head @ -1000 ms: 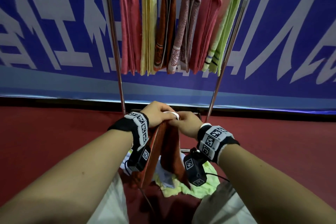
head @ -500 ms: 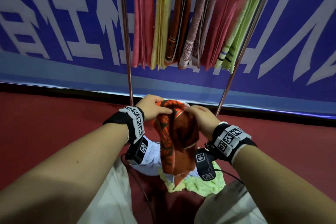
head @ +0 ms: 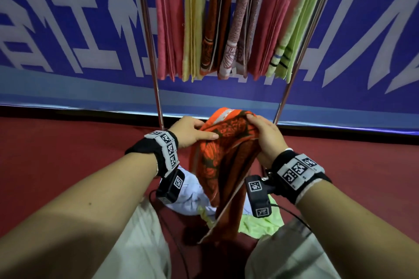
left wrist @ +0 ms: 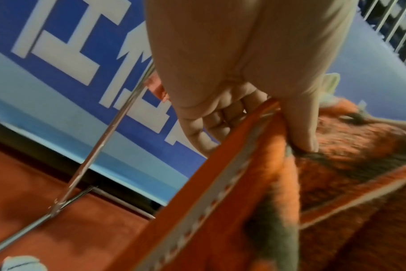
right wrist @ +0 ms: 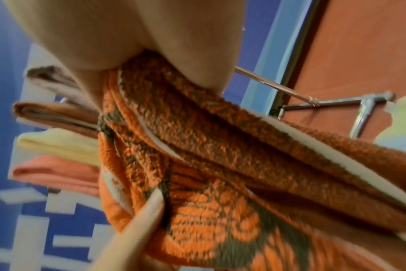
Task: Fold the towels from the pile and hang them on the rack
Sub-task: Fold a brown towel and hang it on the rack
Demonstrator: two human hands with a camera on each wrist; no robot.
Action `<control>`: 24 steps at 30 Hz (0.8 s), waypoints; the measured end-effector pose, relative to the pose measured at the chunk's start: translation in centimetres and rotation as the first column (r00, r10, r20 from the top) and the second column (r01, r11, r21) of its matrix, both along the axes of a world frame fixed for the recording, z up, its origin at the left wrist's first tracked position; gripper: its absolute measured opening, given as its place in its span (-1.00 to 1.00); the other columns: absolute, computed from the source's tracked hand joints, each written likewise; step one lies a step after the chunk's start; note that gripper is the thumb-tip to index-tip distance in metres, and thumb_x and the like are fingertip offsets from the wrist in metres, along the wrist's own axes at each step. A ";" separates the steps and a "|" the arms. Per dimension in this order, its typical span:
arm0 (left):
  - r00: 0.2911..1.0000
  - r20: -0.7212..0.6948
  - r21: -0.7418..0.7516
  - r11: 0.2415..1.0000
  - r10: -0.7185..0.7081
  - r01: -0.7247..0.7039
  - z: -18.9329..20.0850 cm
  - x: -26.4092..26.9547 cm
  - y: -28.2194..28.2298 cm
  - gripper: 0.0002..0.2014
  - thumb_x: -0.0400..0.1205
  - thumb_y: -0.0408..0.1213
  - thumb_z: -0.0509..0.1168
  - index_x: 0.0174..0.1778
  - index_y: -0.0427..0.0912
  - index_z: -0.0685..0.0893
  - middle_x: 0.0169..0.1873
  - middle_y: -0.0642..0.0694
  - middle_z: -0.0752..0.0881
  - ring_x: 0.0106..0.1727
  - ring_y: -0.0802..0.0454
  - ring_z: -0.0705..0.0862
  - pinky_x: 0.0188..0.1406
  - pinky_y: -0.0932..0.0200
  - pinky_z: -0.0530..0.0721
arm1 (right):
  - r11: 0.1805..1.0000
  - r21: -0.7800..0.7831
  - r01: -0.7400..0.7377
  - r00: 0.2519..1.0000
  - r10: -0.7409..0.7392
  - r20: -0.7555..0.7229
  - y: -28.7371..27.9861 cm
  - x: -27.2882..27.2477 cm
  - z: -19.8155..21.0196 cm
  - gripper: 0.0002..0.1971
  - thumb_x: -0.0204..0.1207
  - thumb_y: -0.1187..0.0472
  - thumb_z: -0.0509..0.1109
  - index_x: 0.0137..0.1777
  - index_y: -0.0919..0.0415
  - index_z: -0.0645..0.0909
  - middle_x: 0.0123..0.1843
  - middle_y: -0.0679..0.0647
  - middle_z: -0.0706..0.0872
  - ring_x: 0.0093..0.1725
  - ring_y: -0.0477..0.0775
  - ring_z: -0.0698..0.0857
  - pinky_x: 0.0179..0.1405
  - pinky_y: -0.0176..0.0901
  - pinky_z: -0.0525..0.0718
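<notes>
An orange towel with a dark pattern (head: 223,154) hangs bunched between both hands in front of the rack. My left hand (head: 192,133) pinches its left edge, thumb on top (left wrist: 301,128) and fingers behind the fold. My right hand (head: 264,133) grips its upper right part; the cloth (right wrist: 209,146) runs out of the palm. The metal rack (head: 150,52) stands ahead with several folded towels (head: 229,18) hanging from its top bar. On the floor below lies the pile: a white towel (head: 190,197) and a light green towel (head: 260,224).
A blue banner with white characters (head: 68,29) covers the wall behind the rack. The floor is red carpet (head: 56,154). The rack's foot bars (left wrist: 65,201) lie low on the carpet. My knees in pale trousers (head: 140,244) are at the bottom.
The hands have lifted the orange towel and spread it from a narrow hanging strip into a wider bunch. The head view has moved closer to the rack.
</notes>
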State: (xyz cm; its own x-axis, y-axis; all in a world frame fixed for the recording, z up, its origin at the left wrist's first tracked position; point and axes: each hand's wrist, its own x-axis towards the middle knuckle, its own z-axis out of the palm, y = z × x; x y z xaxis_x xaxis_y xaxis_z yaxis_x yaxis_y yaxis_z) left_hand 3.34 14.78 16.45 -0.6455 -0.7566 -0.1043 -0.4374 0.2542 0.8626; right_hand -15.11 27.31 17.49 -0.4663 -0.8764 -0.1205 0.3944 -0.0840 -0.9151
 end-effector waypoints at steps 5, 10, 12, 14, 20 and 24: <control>0.994 -0.109 -0.020 1.000 0.012 -0.014 -1.2 -0.2 -0.2 -0.86 0.59 -0.14 0.52 -0.10 -0.15 0.84 -0.27 -0.02 0.76 -0.24 0.14 0.65 -0.06 0.12 0.55 | 0.984 0.147 -0.103 0.994 0.107 -0.019 0.4 -0.8 -2.3 -0.86 0.62 0.38 0.35 0.10 0.34 0.71 -0.10 0.26 0.82 -0.18 0.16 0.80 0.02 0.03 0.77; 0.993 -0.090 0.013 0.997 -0.075 0.076 -1.7 -1.8 0.2 -0.92 0.56 -0.17 0.55 -0.16 -0.09 0.84 -0.31 -0.07 0.75 -0.29 0.14 0.65 -0.16 0.20 0.59 | 0.961 0.172 -0.215 0.972 0.227 -0.054 -0.2 -0.2 -3.8 -0.72 0.61 0.40 0.40 0.28 0.46 0.71 0.14 0.38 0.81 0.04 0.26 0.82 0.21 0.15 0.76; 0.996 -0.083 0.019 0.999 -0.037 0.038 -2.2 -1.8 -0.2 -0.82 0.50 -0.06 0.58 -0.16 -0.09 0.85 -0.32 -0.12 0.77 -0.31 0.07 0.66 -0.19 0.14 0.59 | 0.983 0.116 -0.141 0.985 0.151 -0.080 -0.7 -0.6 -3.9 -0.74 0.63 0.37 0.40 0.25 0.49 0.70 0.12 0.41 0.80 0.02 0.25 0.81 0.21 0.13 0.75; 0.997 -0.075 0.029 1.000 -0.004 0.007 -3.1 -1.5 -0.7 -0.84 0.51 -0.10 0.58 -0.15 -0.10 0.85 -0.29 -0.13 0.80 -0.29 0.06 0.67 -0.15 0.12 0.60 | 0.992 0.104 -0.065 0.995 0.072 -0.072 -1.4 -1.6 -4.4 -0.84 0.66 0.28 0.40 0.07 0.38 0.75 -0.08 0.32 0.82 -0.17 0.16 0.79 0.06 0.05 0.75; 0.998 -0.047 0.085 0.996 0.033 -0.029 -6.3 -1.4 -0.7 -0.86 0.55 -0.08 0.54 -0.17 -0.06 0.84 -0.25 -0.14 0.84 -0.27 0.13 0.68 -0.10 0.11 0.66 | 0.979 0.178 0.103 0.986 -0.077 -0.149 -2.8 -2.9 -7.1 -0.65 0.71 0.15 0.39 -0.36 0.10 0.71 -0.39 0.04 0.71 -0.36 0.04 0.67 -0.10 0.03 0.65; 0.996 0.004 0.099 0.991 0.089 -0.089 -8.3 -1.4 -1.3 -0.82 0.52 -0.08 0.58 -0.15 -0.13 0.86 -0.34 -0.09 0.80 -0.31 0.10 0.62 -0.15 0.06 0.62 | 0.963 0.158 0.217 0.955 -0.177 -0.236 -3.5 -3.9 -9.4 -0.72 0.71 0.12 0.40 -0.27 0.11 0.66 -0.34 0.08 0.66 -0.30 0.06 0.62 -0.15 -0.01 0.63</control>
State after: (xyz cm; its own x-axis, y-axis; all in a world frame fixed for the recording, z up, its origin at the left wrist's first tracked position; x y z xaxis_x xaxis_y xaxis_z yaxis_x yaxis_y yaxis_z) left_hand 1.96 13.49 8.12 -0.5759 -0.7971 -0.1815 -0.4543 0.1275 0.8817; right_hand -19.02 23.84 8.14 -0.6602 -0.7373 -0.1434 0.1757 0.0340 -0.9839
